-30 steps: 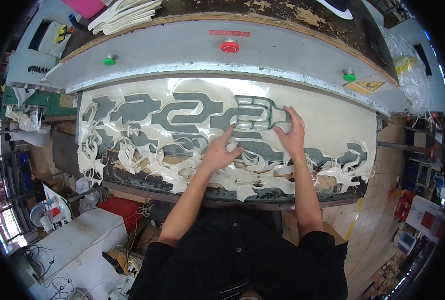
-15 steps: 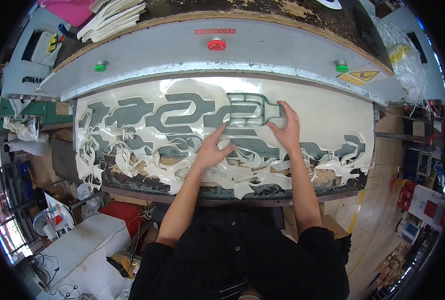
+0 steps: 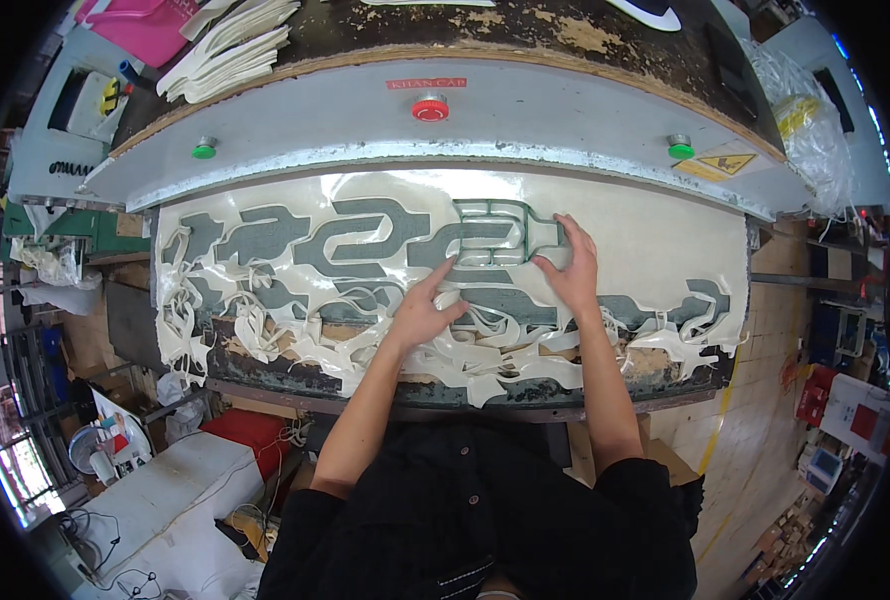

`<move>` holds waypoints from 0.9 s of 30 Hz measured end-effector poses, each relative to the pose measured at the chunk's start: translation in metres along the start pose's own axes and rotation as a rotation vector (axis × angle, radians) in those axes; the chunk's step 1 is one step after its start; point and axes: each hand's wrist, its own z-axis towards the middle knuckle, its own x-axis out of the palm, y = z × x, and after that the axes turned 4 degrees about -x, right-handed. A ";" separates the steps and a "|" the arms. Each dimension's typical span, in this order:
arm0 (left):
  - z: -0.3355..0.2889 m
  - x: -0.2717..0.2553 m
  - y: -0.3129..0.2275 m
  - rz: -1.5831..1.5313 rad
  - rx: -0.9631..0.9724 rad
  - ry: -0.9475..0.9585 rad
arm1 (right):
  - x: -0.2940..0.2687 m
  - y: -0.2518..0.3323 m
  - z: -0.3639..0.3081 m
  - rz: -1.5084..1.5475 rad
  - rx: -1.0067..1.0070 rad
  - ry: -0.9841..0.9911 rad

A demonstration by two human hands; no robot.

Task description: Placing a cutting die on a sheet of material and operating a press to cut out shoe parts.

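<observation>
A green-edged metal cutting die (image 3: 527,234), an open outline with crossbars, lies on a glossy cream sheet (image 3: 655,225). My right hand (image 3: 574,272) spans the die's narrow right end, thumb on the near side and fingers on the far side. Beside the die's lower left corner is my left hand (image 3: 427,314), its index finger stretched to the edge and its thumb spread apart. Left of the die, several U-shaped cut-outs (image 3: 370,235) in the sheet show a dark grey surface. Curled cream offcuts (image 3: 465,360) hang along the near side, below both hands.
A grey machine beam (image 3: 305,125) crosses beyond the sheet, bearing a red push button (image 3: 430,109) and two green buttons (image 3: 680,148). Stacked cream pieces (image 3: 227,62) and a pink basket (image 3: 145,28) sit on the worn top. A grey-topped table (image 3: 180,480) stands at lower left.
The whole scene sits slightly lower in the picture, and more of the machine's top shows. Both hands keep about the same place at the die.
</observation>
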 end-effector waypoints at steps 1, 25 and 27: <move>0.000 0.000 0.000 -0.027 -0.010 0.002 | 0.000 0.001 0.001 -0.003 -0.004 0.000; -0.200 -0.013 0.028 0.535 -0.094 0.037 | -0.154 0.059 -0.031 0.140 -0.014 -0.065; -0.216 -0.005 0.023 0.596 -0.040 -0.013 | -0.125 0.061 -0.089 0.170 -0.027 0.017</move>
